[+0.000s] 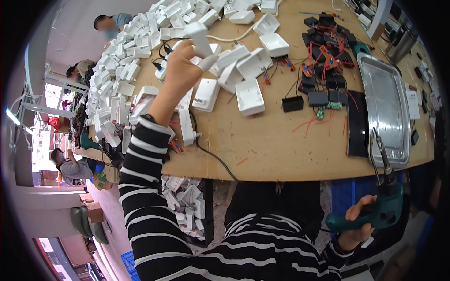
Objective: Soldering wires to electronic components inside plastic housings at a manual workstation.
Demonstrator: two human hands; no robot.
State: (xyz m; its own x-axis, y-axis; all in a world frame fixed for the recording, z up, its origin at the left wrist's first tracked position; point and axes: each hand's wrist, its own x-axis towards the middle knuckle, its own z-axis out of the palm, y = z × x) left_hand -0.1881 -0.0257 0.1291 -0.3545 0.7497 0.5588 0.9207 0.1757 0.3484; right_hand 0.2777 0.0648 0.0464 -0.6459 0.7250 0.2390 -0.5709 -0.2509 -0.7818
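Stretched out over the table, my left hand grips a white plastic casing between thumb and fingers. A white cover sits on the thumb. Other white casings lie below and beside this hand, among them an open casing and a casing with plug pins. At the lower right, my right hand is wrapped round the handle of a green soldering gun. The gun's metal tip points up beside the steel tray, near the table's front edge.
A big heap of white casings covers the table's far left. Black modules with red wires are piled at the right. A dark cable runs over the front edge. More casings fill a box below. Other people work at the left.
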